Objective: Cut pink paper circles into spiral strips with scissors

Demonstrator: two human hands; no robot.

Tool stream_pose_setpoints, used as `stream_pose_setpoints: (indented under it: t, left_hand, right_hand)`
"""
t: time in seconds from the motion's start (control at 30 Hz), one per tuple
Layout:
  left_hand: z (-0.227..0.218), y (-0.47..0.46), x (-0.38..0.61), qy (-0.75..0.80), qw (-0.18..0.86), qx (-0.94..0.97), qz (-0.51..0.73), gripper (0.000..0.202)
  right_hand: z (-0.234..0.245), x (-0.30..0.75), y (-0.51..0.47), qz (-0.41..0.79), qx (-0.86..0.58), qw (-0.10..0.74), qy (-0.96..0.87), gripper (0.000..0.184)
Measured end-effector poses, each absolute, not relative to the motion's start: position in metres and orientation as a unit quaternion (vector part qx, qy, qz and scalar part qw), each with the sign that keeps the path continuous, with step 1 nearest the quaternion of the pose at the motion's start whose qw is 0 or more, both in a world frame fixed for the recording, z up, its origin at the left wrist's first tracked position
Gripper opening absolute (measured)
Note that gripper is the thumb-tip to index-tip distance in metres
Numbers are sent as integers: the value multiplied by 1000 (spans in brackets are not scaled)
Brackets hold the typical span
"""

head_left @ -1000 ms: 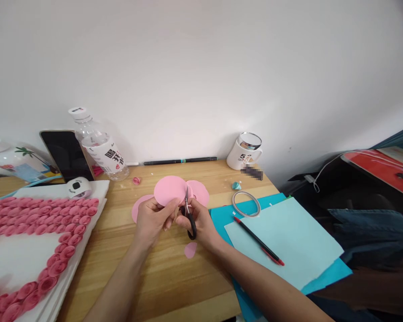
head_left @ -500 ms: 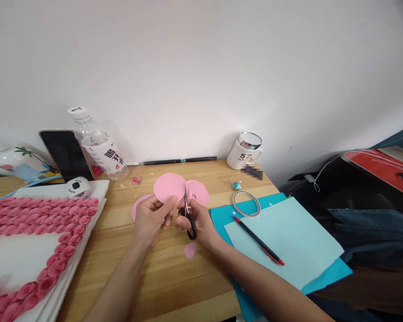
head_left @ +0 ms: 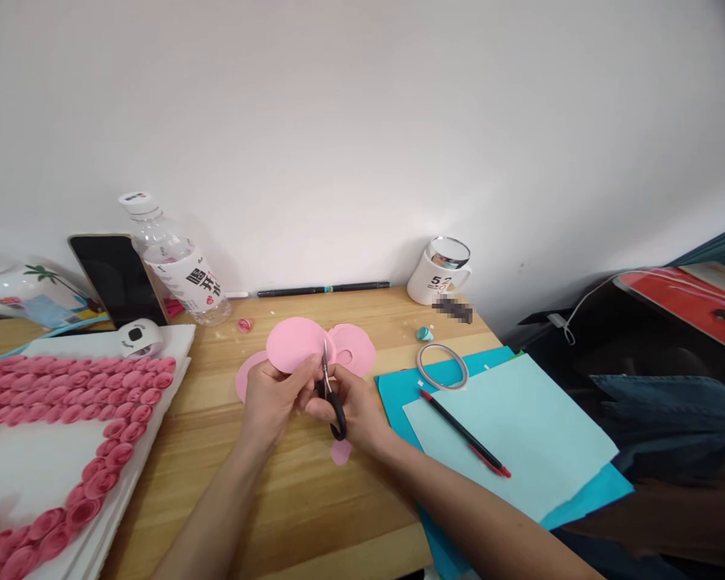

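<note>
My left hand [head_left: 274, 396] pinches the lower edge of a pink paper disc [head_left: 295, 344] held above the wooden desk [head_left: 266, 491]. My right hand [head_left: 355, 409] grips small black-handled scissors [head_left: 331, 392], blades pointing up into the disc's right edge. Behind the hands lie more pink paper pieces, one with a round hole [head_left: 354, 350]. A small pink offcut [head_left: 341, 453] rests on the desk just below my right wrist.
A white board covered with pink paper roses [head_left: 66, 403] lies at left. A water bottle [head_left: 178, 264], phone [head_left: 116, 278] and mug [head_left: 440, 274] stand along the wall. Blue paper sheets [head_left: 513, 435], a red-black pen [head_left: 464, 433] and a tape ring [head_left: 441, 367] lie at right.
Both hands and the disc shifted slightly left. The disc has turned in my left hand and the scissors have moved along its edge.
</note>
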State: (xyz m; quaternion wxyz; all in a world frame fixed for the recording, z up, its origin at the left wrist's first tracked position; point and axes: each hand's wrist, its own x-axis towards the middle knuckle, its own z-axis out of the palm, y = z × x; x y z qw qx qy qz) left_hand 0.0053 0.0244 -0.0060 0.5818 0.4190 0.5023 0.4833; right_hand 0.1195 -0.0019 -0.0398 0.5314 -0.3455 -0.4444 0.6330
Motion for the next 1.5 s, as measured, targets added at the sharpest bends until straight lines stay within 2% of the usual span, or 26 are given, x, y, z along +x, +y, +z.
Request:
stream_pose_setpoints:
  t: [0.37, 1.0, 1.5]
  left_hand:
    - [1, 23, 3, 502, 582, 449, 455, 34]
    - [1, 24, 2, 479, 592, 433, 482, 31]
    - [7, 23, 5, 478, 597, 418, 491, 29]
  right_hand:
    - [-39, 122, 1, 621, -328, 548, -454, 52]
    - [-37, 125, 0, 591, -370, 537, -474, 44]
    - [-35, 122, -4, 627, -387, 514, -439, 43]
